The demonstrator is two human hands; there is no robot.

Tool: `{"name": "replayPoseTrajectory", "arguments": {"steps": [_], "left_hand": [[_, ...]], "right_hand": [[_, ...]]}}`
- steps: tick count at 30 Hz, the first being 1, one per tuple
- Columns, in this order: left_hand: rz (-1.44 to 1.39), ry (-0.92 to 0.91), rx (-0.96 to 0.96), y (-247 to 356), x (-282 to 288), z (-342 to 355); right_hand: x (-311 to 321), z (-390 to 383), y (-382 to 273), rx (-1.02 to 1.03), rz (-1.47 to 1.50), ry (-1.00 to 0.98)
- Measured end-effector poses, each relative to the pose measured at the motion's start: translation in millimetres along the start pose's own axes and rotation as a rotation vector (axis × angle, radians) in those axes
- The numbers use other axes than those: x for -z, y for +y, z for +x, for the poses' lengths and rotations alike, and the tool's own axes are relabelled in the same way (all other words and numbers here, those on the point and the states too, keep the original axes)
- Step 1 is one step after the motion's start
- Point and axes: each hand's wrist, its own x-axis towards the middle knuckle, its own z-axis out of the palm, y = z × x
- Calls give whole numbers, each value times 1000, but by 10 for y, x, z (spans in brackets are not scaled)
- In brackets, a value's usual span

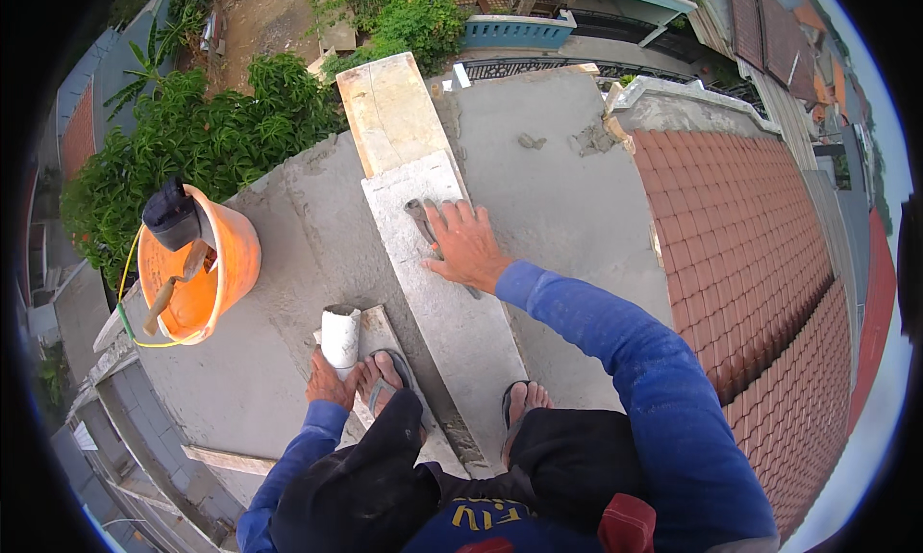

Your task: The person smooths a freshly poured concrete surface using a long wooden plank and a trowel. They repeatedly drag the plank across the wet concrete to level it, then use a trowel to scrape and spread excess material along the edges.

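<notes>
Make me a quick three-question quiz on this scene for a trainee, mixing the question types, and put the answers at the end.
1. Which of the person's hands is at the white cylinder?

2. True or false: the orange bucket stands to the right of the long board in this view.

3. Which tool is in the bucket?
A) a hammer
B) a trowel
C) a saw

Key:
1. The left hand.
2. False; it stands to the left.
3. B.
</notes>
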Motion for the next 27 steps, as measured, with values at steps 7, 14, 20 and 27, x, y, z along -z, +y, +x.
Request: {"name": "replayPoseTrajectory", "arguments": {"steps": [7, 14, 20, 27], "left_hand": [[72, -49, 48, 48, 99, 24], [92, -92, 97, 105, 187, 65], [43, -156, 189, 81, 136, 59], [-45, -16, 139, -26, -39, 63]], "right_hand": [[-128, 162, -31, -21, 11, -7], [-55, 266, -134, -117, 11, -85], [5, 277, -168, -100, -78, -115], [10, 299, -166, -54, -76, -136]]}}
